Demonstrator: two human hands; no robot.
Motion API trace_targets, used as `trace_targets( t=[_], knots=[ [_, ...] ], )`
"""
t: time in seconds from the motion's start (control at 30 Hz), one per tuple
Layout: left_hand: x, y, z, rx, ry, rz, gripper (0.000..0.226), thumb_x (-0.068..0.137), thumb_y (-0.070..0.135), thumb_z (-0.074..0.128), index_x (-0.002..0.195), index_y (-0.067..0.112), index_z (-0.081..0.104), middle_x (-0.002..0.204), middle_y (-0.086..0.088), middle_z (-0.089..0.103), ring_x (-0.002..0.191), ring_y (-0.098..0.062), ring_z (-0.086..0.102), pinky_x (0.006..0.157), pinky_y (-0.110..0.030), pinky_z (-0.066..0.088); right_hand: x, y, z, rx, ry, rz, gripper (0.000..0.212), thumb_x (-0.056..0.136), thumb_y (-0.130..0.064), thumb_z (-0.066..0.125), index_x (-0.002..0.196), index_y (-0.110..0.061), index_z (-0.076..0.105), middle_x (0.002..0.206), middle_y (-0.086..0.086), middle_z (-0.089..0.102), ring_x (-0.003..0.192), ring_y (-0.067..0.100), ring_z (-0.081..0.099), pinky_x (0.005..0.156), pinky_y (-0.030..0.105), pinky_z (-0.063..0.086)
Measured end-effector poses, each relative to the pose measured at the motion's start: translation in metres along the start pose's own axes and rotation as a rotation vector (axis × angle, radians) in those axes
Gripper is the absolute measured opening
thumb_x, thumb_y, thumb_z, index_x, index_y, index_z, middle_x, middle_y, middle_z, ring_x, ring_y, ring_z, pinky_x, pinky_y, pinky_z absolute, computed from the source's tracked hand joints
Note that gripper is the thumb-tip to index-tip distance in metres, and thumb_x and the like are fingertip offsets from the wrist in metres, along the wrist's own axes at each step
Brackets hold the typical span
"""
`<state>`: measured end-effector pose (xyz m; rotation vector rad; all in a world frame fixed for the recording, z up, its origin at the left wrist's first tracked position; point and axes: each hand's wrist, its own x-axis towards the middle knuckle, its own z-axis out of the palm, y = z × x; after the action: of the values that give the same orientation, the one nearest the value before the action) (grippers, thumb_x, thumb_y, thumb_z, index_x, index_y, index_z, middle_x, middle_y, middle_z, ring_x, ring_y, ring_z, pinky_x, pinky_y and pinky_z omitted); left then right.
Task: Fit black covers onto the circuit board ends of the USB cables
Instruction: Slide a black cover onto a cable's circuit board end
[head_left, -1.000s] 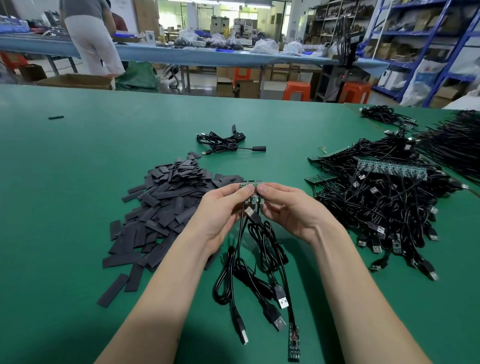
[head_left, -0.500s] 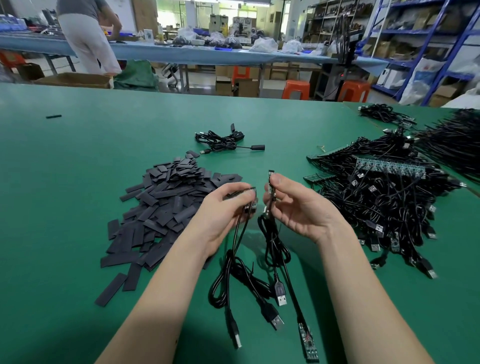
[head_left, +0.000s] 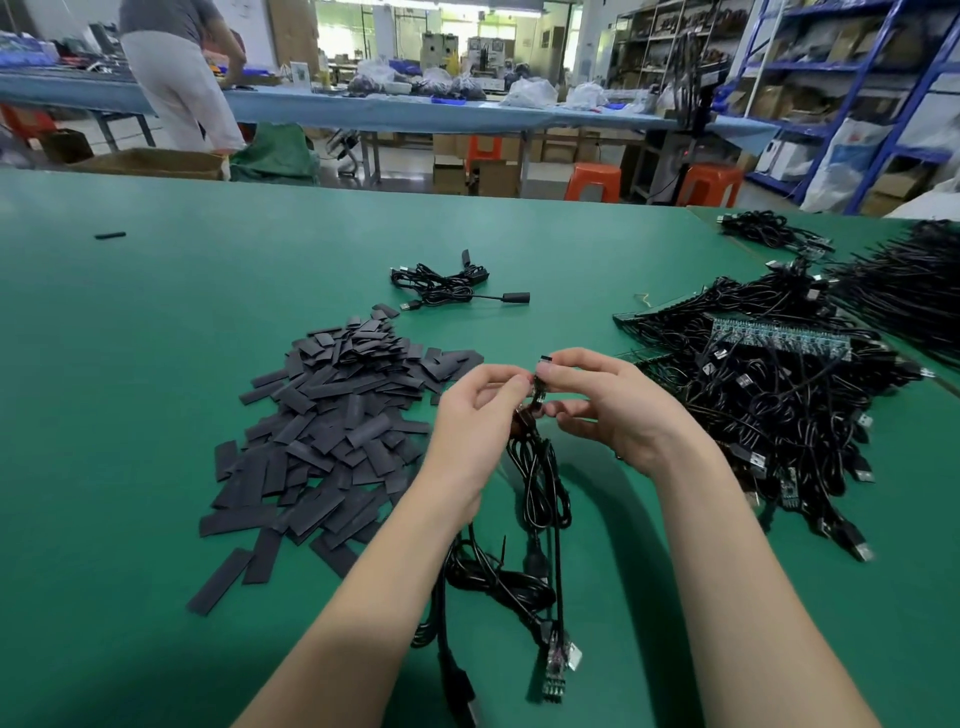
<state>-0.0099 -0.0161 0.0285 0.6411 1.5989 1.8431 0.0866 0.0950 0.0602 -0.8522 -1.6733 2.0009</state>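
A loose circuit board end (head_left: 555, 670) lies nearest me at 6 o'clock on the green bench (head_left: 156, 364). Above it, my left hand (head_left: 470, 415) and right hand (head_left: 613, 405) pinch small circuit boards (head_left: 538, 387), their USB cables (head_left: 540, 493) dangling. Black covers (head_left: 332, 415) are heaped at 10 o'clock, more cables (head_left: 779, 405) at 2.

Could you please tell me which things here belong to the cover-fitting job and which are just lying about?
In the job: left hand, right hand, circuit board, black covers, cable pile.
Lying about: orange stools, cardboard box, stray black piece.
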Motion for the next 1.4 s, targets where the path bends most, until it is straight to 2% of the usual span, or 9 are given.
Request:
trace_targets(
  t=[0.17,0.23,0.33,0.5,0.63,0.77,0.97,1.23,1.4],
  knots=[
    [-0.002,-0.001,-0.003,-0.089,-0.077,-0.058,0.006,0.096,0.007,0.065,0.101,0.009,0.067,0.078,0.0,0.075,0.065,-0.014,0.067,0.059,-0.023,0.055,0.002,0.006,-0.004,-0.053,-0.093,0.042,0.011,0.087,-0.019,0.077,0.092,-0.021,0.067,0.082,-0.001,0.071,0.063,0.012,0.063,0.059,0.019,0.053],
    [-0.001,-0.002,-0.006,-0.086,-0.09,-0.072,0.008,0.096,0.006,0.065,0.103,0.008,0.068,0.081,-0.001,0.075,0.068,-0.016,0.067,0.066,-0.027,0.059,0.0,0.007,-0.005,-0.08,-0.093,0.039,0.012,0.087,-0.026,0.077,0.095,-0.021,0.069,0.088,0.0,0.073,0.067,0.013,0.066,0.061,0.02,0.054],
    [0.003,0.0,-0.011,-0.114,-0.011,-0.062,0.007,0.096,0.007,0.065,0.099,0.013,0.067,0.092,-0.004,0.075,0.08,-0.018,0.07,0.075,-0.031,0.061,-0.006,0.003,-0.008,-0.374,-0.17,0.071,0.045,0.072,-0.047,0.083,0.105,-0.019,0.068,0.097,-0.001,0.076,0.079,0.013,0.071,0.069,0.025,0.055],
    [0.008,0.004,-0.017,-0.232,0.11,-0.023,0.011,0.096,0.004,0.064,0.094,0.014,0.063,0.086,-0.005,0.07,0.07,-0.013,0.071,0.06,-0.023,0.057,-0.011,-0.001,-0.002,-0.752,-0.376,0.162,0.027,0.081,-0.021,0.084,0.096,-0.017,0.063,0.075,-0.002,0.066,0.07,0.011,0.062,0.072,0.024,0.055],
    [0.011,0.003,-0.024,-0.233,0.14,-0.026,0.012,0.096,0.007,0.066,0.091,0.017,0.063,0.082,0.0,0.068,0.068,-0.011,0.068,0.059,-0.022,0.056,-0.014,-0.003,-0.009,-0.622,-0.385,0.156,0.02,0.087,-0.004,0.075,0.097,-0.016,0.062,0.067,-0.008,0.063,0.065,0.009,0.059,0.078,0.029,0.057],
    [0.012,0.004,-0.023,-0.247,0.108,-0.055,0.011,0.096,0.007,0.065,0.09,0.016,0.062,0.088,-0.003,0.067,0.067,-0.01,0.067,0.062,-0.025,0.058,-0.02,-0.005,-0.022,-0.539,-0.355,0.201,0.019,0.09,-0.009,0.073,0.104,-0.015,0.062,0.075,-0.002,0.068,0.062,0.015,0.062,0.061,0.024,0.054],
    [0.013,0.004,-0.024,-0.239,0.119,-0.064,0.014,0.098,0.008,0.062,0.09,0.019,0.058,0.092,-0.003,0.065,0.064,-0.006,0.067,0.058,-0.024,0.057,-0.022,-0.003,-0.029,-0.333,-0.425,0.11,0.025,0.071,-0.016,0.083,0.09,-0.023,0.068,0.077,-0.001,0.057,0.068,0.012,0.059,0.063,0.023,0.054],
    [0.013,0.007,-0.028,-0.206,0.122,-0.047,0.012,0.099,0.008,0.06,0.093,0.018,0.059,0.092,-0.002,0.062,0.073,-0.015,0.065,0.064,-0.025,0.06,-0.007,0.006,-0.033,-0.521,-0.145,0.031,0.019,0.08,-0.018,0.084,0.096,-0.019,0.073,0.076,-0.005,0.064,0.062,0.007,0.056,0.06,0.015,0.049],
    [0.011,0.005,-0.024,-0.208,0.094,-0.049,0.009,0.099,0.007,0.06,0.095,0.015,0.06,0.094,-0.006,0.062,0.075,-0.017,0.067,0.067,-0.027,0.06,0.001,0.008,-0.023,-0.623,0.088,-0.132,0.021,0.083,-0.03,0.082,0.101,-0.029,0.07,0.095,-0.007,0.073,0.077,0.01,0.068,0.077,0.03,0.056]
  ],
)
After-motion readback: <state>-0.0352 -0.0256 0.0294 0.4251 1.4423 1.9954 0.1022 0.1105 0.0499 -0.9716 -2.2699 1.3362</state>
